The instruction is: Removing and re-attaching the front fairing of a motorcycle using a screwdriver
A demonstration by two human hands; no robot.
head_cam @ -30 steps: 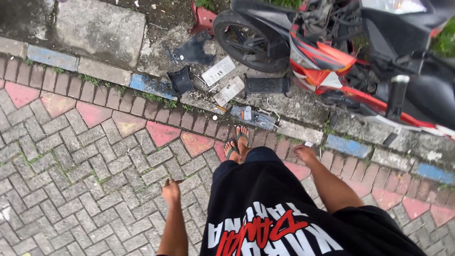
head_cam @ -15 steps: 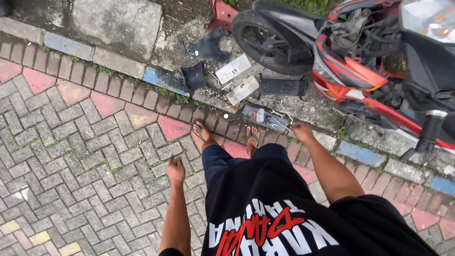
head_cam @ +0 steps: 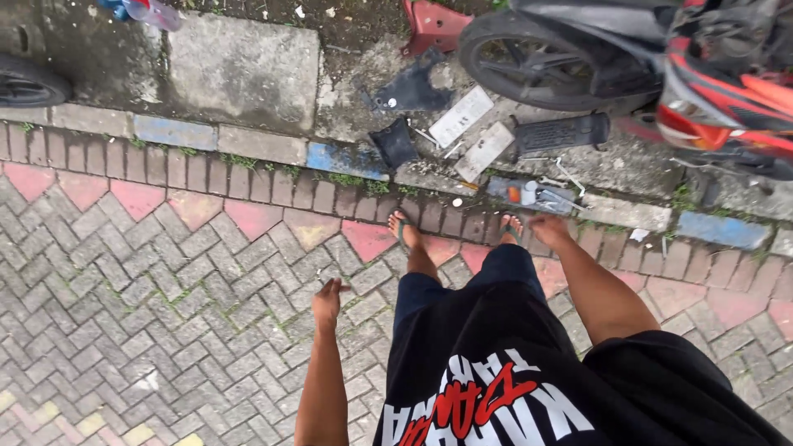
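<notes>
I stand on brick paving in sandals, facing a kerb. My left hand (head_cam: 327, 301) hangs at my side, fingers loosely apart, holding nothing. My right hand (head_cam: 549, 230) hangs lower right near my right foot, relaxed and empty. Just past my feet lie small tools and a can (head_cam: 529, 195) on the kerb. Beyond them are loose motorcycle parts: two flat grey plates (head_cam: 461, 116), a black footrest (head_cam: 562, 134) and black plastic pieces (head_cam: 395, 144).
A red and black motorcycle (head_cam: 661, 74) stands at the top right with its wheel (head_cam: 537, 59) near the parts. A red panel (head_cam: 431, 25) lies behind. Another tyre (head_cam: 29, 83) shows at the left edge. A concrete slab (head_cam: 244, 70) sits beyond the painted kerb.
I have stepped forward to the kerb; both feet now stand side by side at it. My arms swung slightly, and the view shifted left, showing more paving and kerb.
</notes>
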